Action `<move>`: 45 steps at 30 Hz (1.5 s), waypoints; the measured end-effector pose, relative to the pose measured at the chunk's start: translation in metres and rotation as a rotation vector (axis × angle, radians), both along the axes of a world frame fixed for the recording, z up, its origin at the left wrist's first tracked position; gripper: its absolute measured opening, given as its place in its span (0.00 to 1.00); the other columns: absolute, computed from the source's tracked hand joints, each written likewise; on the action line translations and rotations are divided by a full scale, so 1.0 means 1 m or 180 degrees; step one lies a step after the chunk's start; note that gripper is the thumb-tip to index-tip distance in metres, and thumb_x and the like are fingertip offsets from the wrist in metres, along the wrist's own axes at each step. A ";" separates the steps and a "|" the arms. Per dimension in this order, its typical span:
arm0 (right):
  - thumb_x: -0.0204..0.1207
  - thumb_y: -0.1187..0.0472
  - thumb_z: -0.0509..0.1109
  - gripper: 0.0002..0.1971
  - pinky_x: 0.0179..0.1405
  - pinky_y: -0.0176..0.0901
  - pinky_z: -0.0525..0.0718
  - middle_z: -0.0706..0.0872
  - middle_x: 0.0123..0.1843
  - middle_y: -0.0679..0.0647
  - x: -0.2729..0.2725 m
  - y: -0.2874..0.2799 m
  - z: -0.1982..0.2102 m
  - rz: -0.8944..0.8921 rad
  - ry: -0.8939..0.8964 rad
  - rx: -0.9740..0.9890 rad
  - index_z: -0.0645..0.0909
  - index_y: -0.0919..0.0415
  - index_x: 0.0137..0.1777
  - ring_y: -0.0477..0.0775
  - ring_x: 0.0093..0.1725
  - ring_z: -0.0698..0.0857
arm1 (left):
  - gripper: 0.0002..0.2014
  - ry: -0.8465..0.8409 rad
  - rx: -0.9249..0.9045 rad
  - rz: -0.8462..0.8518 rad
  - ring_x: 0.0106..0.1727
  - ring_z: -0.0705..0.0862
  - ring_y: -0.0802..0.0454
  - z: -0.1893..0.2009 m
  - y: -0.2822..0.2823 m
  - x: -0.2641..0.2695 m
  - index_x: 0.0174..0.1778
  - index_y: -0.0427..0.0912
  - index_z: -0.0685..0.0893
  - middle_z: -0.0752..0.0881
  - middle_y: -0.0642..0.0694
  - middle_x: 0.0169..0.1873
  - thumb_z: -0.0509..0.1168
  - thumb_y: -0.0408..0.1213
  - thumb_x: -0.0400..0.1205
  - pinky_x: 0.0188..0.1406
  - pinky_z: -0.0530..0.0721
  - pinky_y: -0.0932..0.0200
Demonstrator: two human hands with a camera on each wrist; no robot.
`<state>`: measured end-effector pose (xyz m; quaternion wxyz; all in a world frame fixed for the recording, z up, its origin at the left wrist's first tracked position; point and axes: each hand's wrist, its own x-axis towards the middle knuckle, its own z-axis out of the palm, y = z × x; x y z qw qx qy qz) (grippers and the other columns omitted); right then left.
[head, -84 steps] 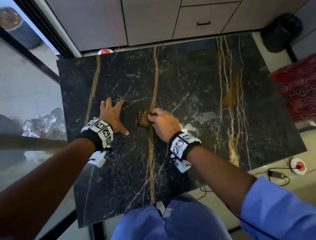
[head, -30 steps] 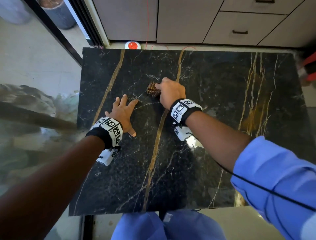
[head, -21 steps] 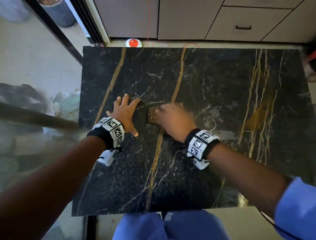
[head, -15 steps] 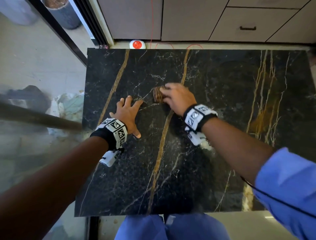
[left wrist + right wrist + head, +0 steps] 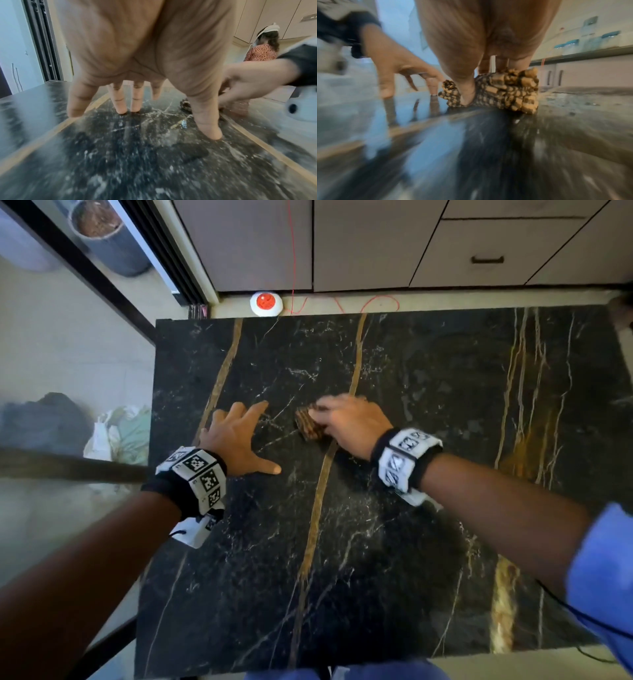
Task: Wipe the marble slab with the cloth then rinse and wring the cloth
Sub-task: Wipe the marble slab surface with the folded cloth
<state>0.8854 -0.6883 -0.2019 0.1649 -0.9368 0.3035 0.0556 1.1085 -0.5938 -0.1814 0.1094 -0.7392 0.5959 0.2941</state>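
The black marble slab (image 5: 411,508) with gold veins fills the head view. My right hand (image 5: 346,422) grips a bunched brown-and-tan checked cloth (image 5: 308,426) and presses it on the slab left of a gold vein. The right wrist view shows the thumb dug into the cloth (image 5: 505,92) and fingers over its top. A hand's width to the left, my left hand (image 5: 239,436) rests spread on the slab, holding nothing. In the left wrist view its fingertips (image 5: 135,106) touch the stone (image 5: 137,155), with the cloth (image 5: 186,106) beyond the thumb.
A red-and-white round socket (image 5: 266,303) and a red cable (image 5: 342,302) lie on the floor behind the slab, below grey cabinets (image 5: 479,241). Bags (image 5: 116,429) lie behind glass at the left. Another person (image 5: 262,47) is crouched in the background.
My right hand has rubbed the cloth back and forth over the slab beside the left hand, ending a little nearer me than half a second ago. The left hand has stayed planted.
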 end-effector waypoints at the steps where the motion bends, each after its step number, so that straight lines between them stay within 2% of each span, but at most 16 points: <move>1: 0.80 0.61 0.66 0.17 0.60 0.58 0.81 0.80 0.65 0.54 0.009 -0.019 0.002 -0.0183 0.0029 -0.0074 0.78 0.52 0.68 0.60 0.62 0.79 | 0.60 -0.0069 -0.0030 -0.0006 0.72 0.66 0.36 0.001 -0.005 0.001 0.82 0.57 0.51 0.68 0.44 0.71 0.76 0.68 0.58 0.68 0.70 0.27; 4: 0.80 0.59 0.67 0.13 0.57 0.57 0.82 0.82 0.59 0.55 0.042 -0.073 0.010 -0.0879 0.0021 -0.0118 0.81 0.56 0.64 0.61 0.59 0.81 | 0.59 -0.0172 -0.0107 0.0047 0.74 0.65 0.37 0.002 -0.022 0.001 0.81 0.59 0.53 0.66 0.44 0.72 0.79 0.64 0.58 0.68 0.68 0.25; 7: 0.78 0.60 0.71 0.12 0.56 0.55 0.83 0.83 0.58 0.57 0.069 -0.087 0.016 -0.1321 0.0018 -0.0117 0.84 0.60 0.60 0.61 0.58 0.82 | 0.61 -0.0168 -0.0116 -0.0072 0.78 0.59 0.36 0.000 -0.045 -0.002 0.81 0.58 0.54 0.60 0.43 0.76 0.83 0.57 0.55 0.69 0.68 0.24; 9: 0.78 0.61 0.69 0.12 0.54 0.55 0.82 0.81 0.59 0.58 0.072 -0.070 0.014 -0.1257 0.0087 -0.0277 0.83 0.60 0.60 0.62 0.58 0.80 | 0.63 -0.0155 -0.0125 -0.0170 0.80 0.55 0.35 -0.002 -0.060 -0.001 0.81 0.58 0.54 0.56 0.42 0.79 0.85 0.55 0.53 0.70 0.66 0.23; 12: 0.81 0.62 0.64 0.14 0.46 0.49 0.77 0.78 0.60 0.55 0.046 -0.043 0.004 -0.0715 -0.0028 -0.0367 0.80 0.57 0.65 0.59 0.57 0.79 | 0.65 -0.0084 -0.0076 -0.0129 0.80 0.55 0.33 -0.003 -0.084 0.004 0.81 0.56 0.55 0.56 0.40 0.79 0.86 0.53 0.50 0.70 0.68 0.24; 15: 0.82 0.62 0.62 0.16 0.50 0.55 0.83 0.78 0.62 0.54 0.018 -0.053 0.000 -0.0431 -0.0045 -0.0118 0.77 0.54 0.69 0.60 0.58 0.79 | 0.65 -0.0128 0.0015 -0.0083 0.78 0.57 0.31 -0.003 -0.093 0.009 0.81 0.55 0.57 0.57 0.40 0.78 0.87 0.52 0.49 0.70 0.70 0.28; 17: 0.83 0.60 0.62 0.14 0.52 0.58 0.83 0.79 0.60 0.56 0.017 -0.080 0.002 -0.0637 0.0063 -0.0127 0.78 0.55 0.67 0.61 0.56 0.81 | 0.65 -0.0181 0.0044 -0.0085 0.77 0.57 0.30 -0.004 -0.094 0.007 0.81 0.55 0.57 0.57 0.41 0.77 0.87 0.52 0.50 0.70 0.71 0.28; 20: 0.84 0.61 0.61 0.11 0.51 0.51 0.82 0.84 0.54 0.59 0.045 -0.130 0.019 -0.1367 0.0093 -0.0158 0.81 0.62 0.60 0.64 0.55 0.85 | 0.65 -0.0221 0.0058 -0.0061 0.77 0.58 0.29 -0.003 -0.096 0.004 0.80 0.54 0.58 0.58 0.41 0.76 0.87 0.51 0.49 0.70 0.71 0.29; 22: 0.83 0.62 0.60 0.13 0.51 0.51 0.80 0.86 0.58 0.61 0.073 -0.147 0.026 -0.1554 0.0179 -0.0208 0.82 0.65 0.60 0.65 0.59 0.85 | 0.65 -0.0233 0.0032 -0.0072 0.76 0.60 0.30 -0.004 -0.098 0.003 0.80 0.54 0.58 0.60 0.41 0.76 0.87 0.52 0.47 0.71 0.71 0.30; 27: 0.84 0.64 0.58 0.13 0.51 0.51 0.79 0.84 0.60 0.61 0.111 -0.127 0.022 -0.1421 0.0069 -0.0218 0.81 0.65 0.63 0.64 0.60 0.84 | 0.67 -0.0242 -0.0032 -0.0062 0.76 0.61 0.31 -0.005 -0.096 0.005 0.81 0.54 0.59 0.63 0.42 0.76 0.87 0.54 0.45 0.72 0.70 0.31; 30: 0.81 0.63 0.63 0.11 0.44 0.49 0.75 0.81 0.56 0.58 0.083 -0.100 0.020 -0.0949 0.0015 -0.0209 0.82 0.63 0.59 0.63 0.55 0.83 | 0.66 -0.0224 -0.0004 -0.0057 0.75 0.62 0.32 -0.003 -0.097 0.004 0.80 0.53 0.60 0.64 0.43 0.73 0.87 0.53 0.47 0.71 0.71 0.30; 32: 0.80 0.59 0.67 0.09 0.46 0.50 0.80 0.79 0.52 0.55 0.054 -0.091 0.017 -0.0776 -0.0035 -0.0065 0.83 0.59 0.58 0.60 0.51 0.84 | 0.65 -0.0205 0.0047 -0.0058 0.74 0.63 0.31 -0.001 -0.098 0.002 0.80 0.53 0.59 0.65 0.43 0.72 0.87 0.51 0.47 0.70 0.72 0.30; 35: 0.81 0.59 0.68 0.09 0.53 0.51 0.83 0.81 0.51 0.51 0.029 -0.119 0.012 -0.1256 -0.0010 -0.0077 0.84 0.56 0.58 0.56 0.51 0.83 | 0.65 -0.0195 0.0086 -0.0029 0.74 0.62 0.30 0.000 -0.101 0.001 0.79 0.52 0.59 0.64 0.43 0.70 0.87 0.50 0.47 0.69 0.73 0.29; 38: 0.82 0.61 0.66 0.10 0.52 0.51 0.82 0.86 0.56 0.57 0.042 -0.155 0.012 -0.1809 0.0018 -0.0264 0.84 0.61 0.59 0.61 0.56 0.86 | 0.64 -0.0192 0.0091 -0.0023 0.75 0.61 0.30 -0.001 -0.100 0.001 0.80 0.52 0.59 0.65 0.42 0.71 0.87 0.50 0.48 0.71 0.71 0.30; 42: 0.84 0.62 0.60 0.12 0.46 0.48 0.78 0.86 0.55 0.59 0.079 -0.150 0.010 -0.1724 -0.0055 -0.0240 0.84 0.62 0.56 0.61 0.55 0.85 | 0.64 -0.0242 0.0083 -0.0046 0.75 0.62 0.30 -0.001 -0.098 0.001 0.80 0.52 0.60 0.66 0.42 0.71 0.87 0.51 0.48 0.72 0.70 0.31; 45: 0.83 0.62 0.63 0.12 0.44 0.48 0.77 0.84 0.55 0.57 0.085 -0.121 0.008 -0.1454 -0.0137 -0.0271 0.83 0.61 0.61 0.60 0.54 0.85 | 0.64 -0.0294 0.0102 -0.0051 0.75 0.61 0.30 0.000 -0.099 0.000 0.80 0.53 0.59 0.65 0.42 0.71 0.87 0.52 0.48 0.72 0.70 0.31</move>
